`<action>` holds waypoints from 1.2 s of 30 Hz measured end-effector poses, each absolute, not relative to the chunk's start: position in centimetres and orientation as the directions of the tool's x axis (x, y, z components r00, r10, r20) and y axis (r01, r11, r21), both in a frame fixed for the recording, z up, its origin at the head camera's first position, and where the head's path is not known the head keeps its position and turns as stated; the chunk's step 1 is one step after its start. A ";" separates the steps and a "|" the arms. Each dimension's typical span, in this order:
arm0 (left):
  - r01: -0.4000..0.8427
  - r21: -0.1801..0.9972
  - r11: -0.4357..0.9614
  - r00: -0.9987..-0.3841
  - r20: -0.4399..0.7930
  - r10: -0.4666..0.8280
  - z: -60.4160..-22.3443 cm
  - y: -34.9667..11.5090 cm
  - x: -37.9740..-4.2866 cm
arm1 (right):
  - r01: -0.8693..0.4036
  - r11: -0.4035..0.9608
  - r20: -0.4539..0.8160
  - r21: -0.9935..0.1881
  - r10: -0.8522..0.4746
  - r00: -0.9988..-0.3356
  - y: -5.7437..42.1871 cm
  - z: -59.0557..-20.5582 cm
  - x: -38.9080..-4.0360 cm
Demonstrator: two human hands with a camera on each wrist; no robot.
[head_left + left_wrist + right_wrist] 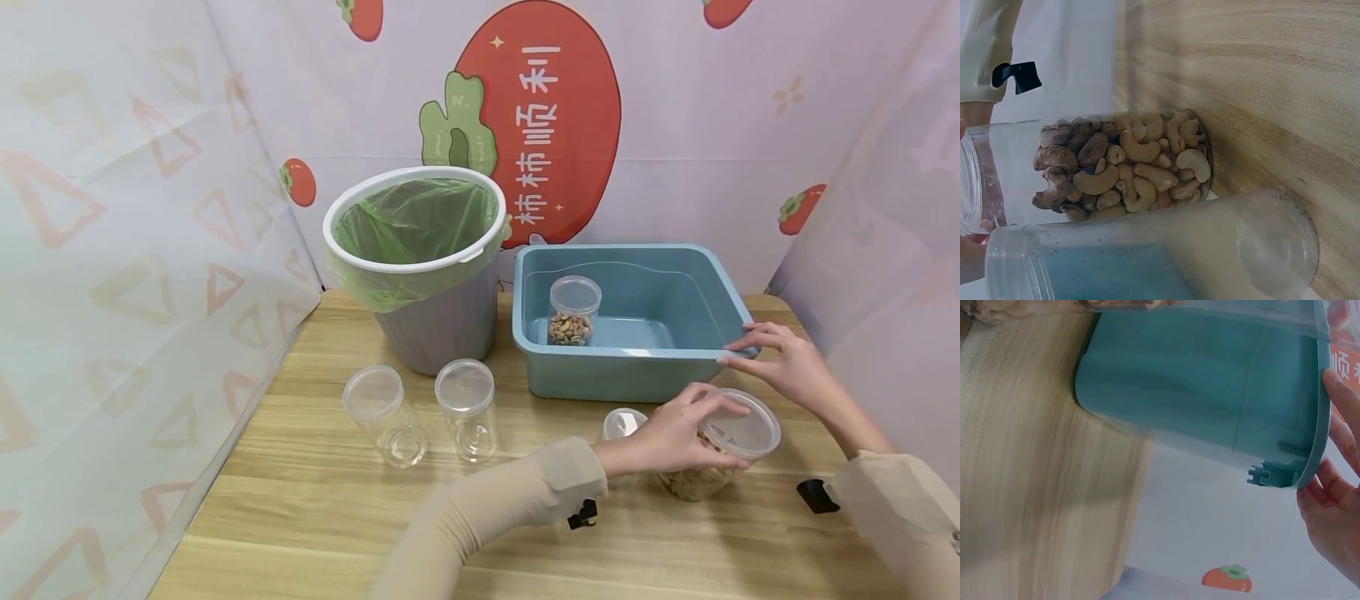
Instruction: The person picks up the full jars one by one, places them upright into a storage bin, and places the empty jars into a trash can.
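Note:
My left hand (pixel 678 433) grips a wide clear jar of cashews (pixel 693 483) near its lid (pixel 738 423). The left wrist view shows the cashews (pixel 1141 169) filling much of the jar. Beside it, partly hidden by that hand and arm, stands a smaller lidded jar (pixel 624 422), and an empty-looking clear jar (pixel 1260 244) shows close to the left wrist camera. My right hand (pixel 783 367) pinches the front right corner of a blue plastic basin (pixel 622 375), fingers and thumb on its rim (pixel 1322 425). Inside the basin is a lidded jar of nuts (pixel 572 327).
Two empty lidded jars (pixel 384 417) (pixel 467 412) stand on the wooden table (pixel 315 517) at left centre. Behind them is a grey bin (pixel 442 329) lined with a green bag (pixel 412 221). Printed cloth walls (pixel 675 125) enclose the table at the back and sides.

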State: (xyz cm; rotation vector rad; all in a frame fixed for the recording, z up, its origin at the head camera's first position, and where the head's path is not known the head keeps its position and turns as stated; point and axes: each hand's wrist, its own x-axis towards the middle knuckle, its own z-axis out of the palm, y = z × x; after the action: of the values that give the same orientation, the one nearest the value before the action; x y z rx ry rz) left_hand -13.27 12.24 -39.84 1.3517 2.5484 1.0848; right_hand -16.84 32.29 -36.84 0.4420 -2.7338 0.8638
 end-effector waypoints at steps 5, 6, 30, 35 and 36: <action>0.694 0.604 0.392 -0.630 0.246 0.737 -39.7 12.3 -13.4 | -0.365 0.773 0.327 -0.519 -0.215 -0.920 32.3 -36.8 -16.8; 0.690 0.607 0.395 -0.632 0.239 0.737 -39.6 12.3 -13.5 | -0.363 0.771 0.326 -0.522 -0.213 -0.921 32.4 -36.8 -16.7; 0.738 0.594 0.320 -0.548 0.251 0.798 -34.9 10.1 -14.3 | -0.359 0.775 0.326 -0.520 -0.209 -0.922 32.3 -36.9 -16.9; 0.756 0.580 0.303 -0.531 0.272 0.803 -33.6 9.6 -14.7 | -0.405 0.776 0.377 -0.483 -0.233 -0.896 32.4 -37.1 -17.0; 0.755 0.581 0.303 -0.531 0.272 0.802 -33.3 9.5 -14.8 | -0.416 0.774 0.387 -0.477 -0.239 -0.890 32.4 -37.1 -17.0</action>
State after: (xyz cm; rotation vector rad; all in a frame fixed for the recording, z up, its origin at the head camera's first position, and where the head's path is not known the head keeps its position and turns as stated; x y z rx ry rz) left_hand -14.79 9.52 -33.26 1.4847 2.4787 1.0444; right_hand -17.04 32.42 -37.14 0.5051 -2.6633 0.8196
